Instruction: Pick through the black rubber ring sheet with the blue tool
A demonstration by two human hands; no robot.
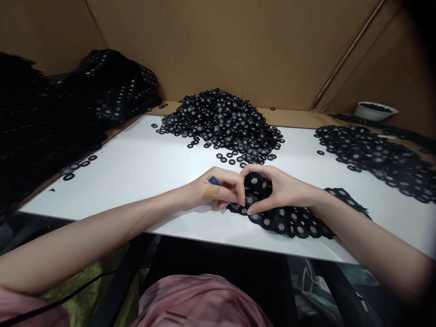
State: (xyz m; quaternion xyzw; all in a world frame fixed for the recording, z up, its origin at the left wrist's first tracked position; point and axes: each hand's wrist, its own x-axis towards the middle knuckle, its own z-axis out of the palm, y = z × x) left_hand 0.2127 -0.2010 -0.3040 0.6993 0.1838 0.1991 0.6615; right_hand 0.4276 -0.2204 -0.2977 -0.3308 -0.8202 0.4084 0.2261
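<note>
My left hand (218,190) is closed around a thin blue tool (215,181), its tip reaching under my fingers toward the black material. A plaster sits on the back of this hand. My right hand (277,188) is curled around a bunched-up piece of black sheet (289,220) studded with black rings that have pale mesh centres. The two hands touch fingertip to fingertip over that bunch, at the near middle of the white board (146,163). The rest of the sheet lies flat under my right wrist.
A big heap of loose black rings (223,122) sits at the board's far middle, another spread (374,154) at the right. Dark sheets of rings (102,91) pile up at the left. A white bowl (374,110) stands far right. Cardboard walls enclose the back.
</note>
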